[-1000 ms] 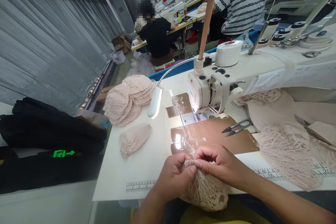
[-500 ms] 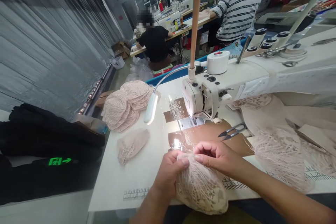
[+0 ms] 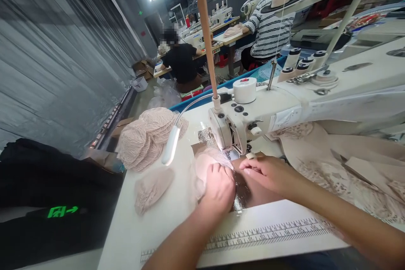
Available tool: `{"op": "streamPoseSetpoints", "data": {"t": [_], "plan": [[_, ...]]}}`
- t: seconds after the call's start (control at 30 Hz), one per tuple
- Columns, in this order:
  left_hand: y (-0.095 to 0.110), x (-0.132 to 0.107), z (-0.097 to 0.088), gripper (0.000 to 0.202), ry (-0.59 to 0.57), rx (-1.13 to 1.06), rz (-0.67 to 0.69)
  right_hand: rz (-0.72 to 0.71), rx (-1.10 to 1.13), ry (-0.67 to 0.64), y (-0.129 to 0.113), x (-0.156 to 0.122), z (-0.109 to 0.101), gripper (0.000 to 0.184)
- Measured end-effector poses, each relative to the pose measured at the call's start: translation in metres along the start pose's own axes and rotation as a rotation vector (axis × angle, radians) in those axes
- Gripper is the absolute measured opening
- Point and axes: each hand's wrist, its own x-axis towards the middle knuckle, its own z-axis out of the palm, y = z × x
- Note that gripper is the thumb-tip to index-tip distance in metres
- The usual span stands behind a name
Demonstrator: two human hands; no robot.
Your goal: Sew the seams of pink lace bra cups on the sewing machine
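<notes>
A beige lace cup piece (image 3: pixel 202 164) lies under the head of the white sewing machine (image 3: pixel 226 128), its pale inner side facing up. My left hand (image 3: pixel 220 187) rests on this cup with curled fingers, gripping its near edge beside the needle area. Just right of the needle, my right hand (image 3: pixel 265 173) is closed in a pinch over the brown plate cover (image 3: pixel 262 192); whatever its fingertips hold is hidden. The needle and presser foot are mostly out of sight behind the machine head and cloth.
Stacked lace cups (image 3: pixel 136 143) and a single lace piece (image 3: pixel 153 187) lie on the left. A bendable lamp (image 3: pixel 171 145) leans over the table. More beige lace fabric (image 3: pixel 319 168) is heaped right. Printed rulers (image 3: pixel 265 236) run along the front edge. Two people sit at machines beyond.
The lace cup went from both hands near the table's front edge to under the machine head. My left hand moved forward with it; my right hand shifted slightly forward. The snips are no longer visible.
</notes>
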Motion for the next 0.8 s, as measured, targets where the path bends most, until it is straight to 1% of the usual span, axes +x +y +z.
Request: {"op": "streamPoseSetpoints", "data": {"t": [0.03, 0.1, 0.17, 0.2, 0.23, 0.27, 0.33, 0.37, 0.4, 0.43, 0.47, 0.5, 0.53, 0.57, 0.63, 0.7, 0.8], "plan": [[0.006, -0.002, 0.008, 0.021, -0.021, 0.066, 0.013, -0.017, -0.022, -0.015, 0.0, 0.003, 0.002, 0.024], [0.015, -0.009, 0.012, 0.017, -0.084, 0.248, 0.052, -0.045, -0.056, -0.044, 0.0, 0.007, 0.01, 0.028], [0.02, -0.014, 0.003, 0.015, -0.145, 0.39, 0.069, -0.074, -0.106, -0.076, 0.002, 0.009, 0.02, 0.029], [0.022, -0.015, -0.005, 0.015, -0.177, 0.395, 0.066, -0.09, -0.144, -0.085, 0.004, 0.008, 0.024, 0.028], [0.022, -0.014, -0.014, 0.017, -0.227, 0.359, 0.061, -0.106, -0.19, -0.089, 0.005, 0.008, 0.029, 0.026], [0.02, -0.013, -0.025, 0.021, -0.309, 0.282, 0.062, -0.118, -0.244, -0.088, 0.006, 0.007, 0.032, 0.024], [0.015, -0.008, -0.046, 0.036, -0.539, 0.033, 0.087, -0.15, -0.345, -0.073, 0.009, 0.006, 0.037, 0.019], [0.011, -0.005, -0.054, 0.04, -0.629, -0.102, 0.099, -0.166, -0.383, -0.06, 0.011, 0.005, 0.038, 0.018], [0.007, -0.001, -0.06, 0.041, -0.649, -0.199, 0.102, -0.181, -0.412, -0.043, 0.012, 0.005, 0.039, 0.019], [0.002, 0.002, -0.063, 0.038, -0.601, -0.256, 0.101, -0.194, -0.433, -0.021, 0.014, 0.004, 0.04, 0.02], [-0.003, 0.005, -0.062, 0.033, -0.505, -0.28, 0.107, -0.206, -0.448, -0.001, 0.016, 0.004, 0.04, 0.023], [-0.009, 0.007, -0.059, 0.028, -0.401, -0.283, 0.122, -0.212, -0.46, 0.019, 0.017, 0.003, 0.041, 0.025], [-0.014, 0.009, -0.053, 0.024, -0.322, -0.28, 0.148, -0.215, -0.472, 0.037, 0.019, 0.003, 0.041, 0.027], [-0.019, 0.009, -0.046, 0.024, -0.275, -0.27, 0.178, -0.218, -0.48, 0.052, 0.02, 0.003, 0.041, 0.029], [-0.027, 0.008, -0.03, 0.027, -0.253, -0.22, 0.223, -0.227, -0.483, 0.068, 0.023, 0.004, 0.043, 0.037], [-0.033, 0.005, -0.018, 0.031, -0.23, -0.13, 0.226, -0.227, -0.482, 0.077, 0.025, 0.005, 0.044, 0.045], [-0.038, 0.004, -0.01, 0.031, -0.188, -0.058, 0.23, -0.2, -0.496, 0.082, 0.025, 0.009, 0.046, 0.046]]}}
